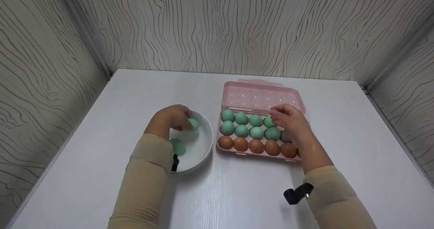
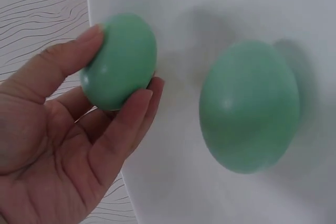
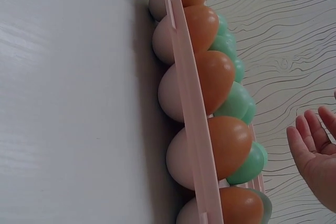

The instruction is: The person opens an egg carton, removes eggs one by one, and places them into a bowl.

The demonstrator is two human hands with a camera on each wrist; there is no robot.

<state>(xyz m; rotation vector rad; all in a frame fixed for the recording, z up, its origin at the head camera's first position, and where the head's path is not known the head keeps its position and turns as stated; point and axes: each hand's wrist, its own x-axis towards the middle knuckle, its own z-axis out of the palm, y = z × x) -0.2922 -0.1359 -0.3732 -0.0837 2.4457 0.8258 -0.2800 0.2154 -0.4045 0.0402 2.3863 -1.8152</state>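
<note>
My left hand [image 1: 173, 117] reaches into a white bowl [image 1: 203, 151]. Thumb and fingers pinch a green egg [image 2: 121, 61] near the bowl's rim. A second green egg [image 2: 249, 106] lies in the bowl beside it. On the right, my right hand [image 1: 288, 120] hovers over the back of a pink egg box [image 1: 261, 152], nothing between its loosely bent fingers. Close by its fingertips sits a green egg [image 1: 269, 121] in the back row. Two rows of green eggs and a front row of brown eggs [image 1: 256, 146] fill the visible slots; my hand and forearm hide the right end.
The box's pink lid [image 1: 261, 93] lies folded back behind the eggs. Both stand on a white table [image 1: 217, 195], with wood-patterned panels [image 1: 217, 29] behind and at the sides. A black wrist camera [image 1: 298, 193] juts from my right sleeve.
</note>
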